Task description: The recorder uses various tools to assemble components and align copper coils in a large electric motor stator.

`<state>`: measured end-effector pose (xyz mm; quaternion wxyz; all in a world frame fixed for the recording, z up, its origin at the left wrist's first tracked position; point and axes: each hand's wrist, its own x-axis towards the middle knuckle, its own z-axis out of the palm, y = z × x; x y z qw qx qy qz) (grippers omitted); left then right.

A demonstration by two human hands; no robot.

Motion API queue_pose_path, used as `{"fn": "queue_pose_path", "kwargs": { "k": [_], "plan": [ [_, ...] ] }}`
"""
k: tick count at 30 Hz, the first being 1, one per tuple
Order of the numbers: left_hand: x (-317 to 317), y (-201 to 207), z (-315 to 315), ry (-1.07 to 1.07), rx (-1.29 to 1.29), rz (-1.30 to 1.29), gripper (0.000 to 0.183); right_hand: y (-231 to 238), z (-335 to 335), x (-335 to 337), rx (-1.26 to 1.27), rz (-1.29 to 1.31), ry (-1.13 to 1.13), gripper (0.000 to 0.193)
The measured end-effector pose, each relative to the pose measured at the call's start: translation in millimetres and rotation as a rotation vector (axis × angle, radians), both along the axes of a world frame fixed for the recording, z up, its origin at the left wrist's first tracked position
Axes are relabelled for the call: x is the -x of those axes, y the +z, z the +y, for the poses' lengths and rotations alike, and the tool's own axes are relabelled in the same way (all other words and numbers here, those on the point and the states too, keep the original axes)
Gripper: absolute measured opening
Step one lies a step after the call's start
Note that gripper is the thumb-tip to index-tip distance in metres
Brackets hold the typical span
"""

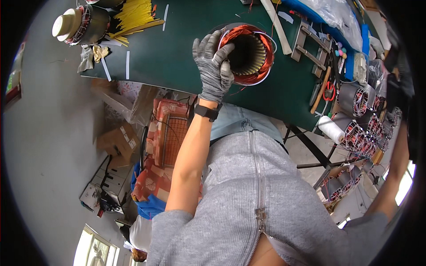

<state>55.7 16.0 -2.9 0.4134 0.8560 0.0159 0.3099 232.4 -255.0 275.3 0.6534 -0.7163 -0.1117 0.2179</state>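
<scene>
A motor stator (271,53) with orange-red copper windings stands on the green table, its round bore facing up and pale slot liners lining the inside. White cord or tubing loops around its windings. My left hand (213,66), in a grey striped glove, grips the left side of the winding rim, with fingers on the rim and over the inner edge. My right arm stretches out along the right edge of the view. At its end my right hand (400,86) is dark and partly cut off near the shelf of stators, and its fingers cannot be made out.
Another stator (95,24) with a cream plastic piece and a bundle of yellow strips (135,17) lie at the table's far left. On the right are red-handled scissors (329,91), a metal frame (310,46), a white thread spool (331,128) and several wound stators (355,99).
</scene>
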Motion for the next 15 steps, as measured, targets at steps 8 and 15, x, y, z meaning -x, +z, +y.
{"fn": "queue_pose_path", "kwargs": {
  "k": [8, 15],
  "plan": [
    [6, -6, 18, -0.021, -0.097, 0.059, 0.029, -55, 20, 48, 0.949, -0.714, 1.141, 0.037],
    [-7, -1, 33, -0.133, -0.069, -0.016, 0.025, -101, -33, 57, 1.090, -1.051, 0.583, 0.035]
  ]
}}
